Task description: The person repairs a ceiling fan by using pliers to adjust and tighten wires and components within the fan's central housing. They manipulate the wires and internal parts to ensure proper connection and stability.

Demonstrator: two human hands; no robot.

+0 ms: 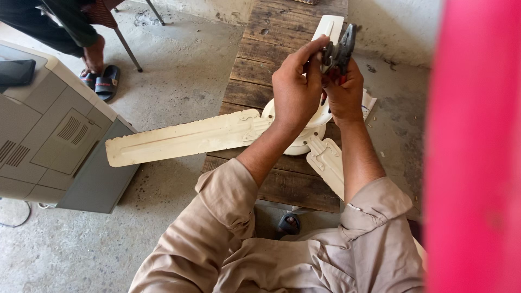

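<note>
Rolled-up beige sleeves (228,201) are lying nearest the camera, with both forearms reaching out over the wooden worktop (260,65). The left hand (296,89) is curling its grip around the top of a cream ceiling fan (304,130) lying on the worktop, one long blade (179,138) sticking out over the concrete floor (184,76). The right hand (343,92) is clasping dark pliers (339,51) just above the fan's hub. Farther left, a grey machine (49,135) is standing, and a sandalled foot (97,65) of another person beyond it.

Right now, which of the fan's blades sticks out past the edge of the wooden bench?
The long cream blade pointing toward the grey machine; most of it hangs over the concrete floor. The other two visible blades lie over the bench.
</note>
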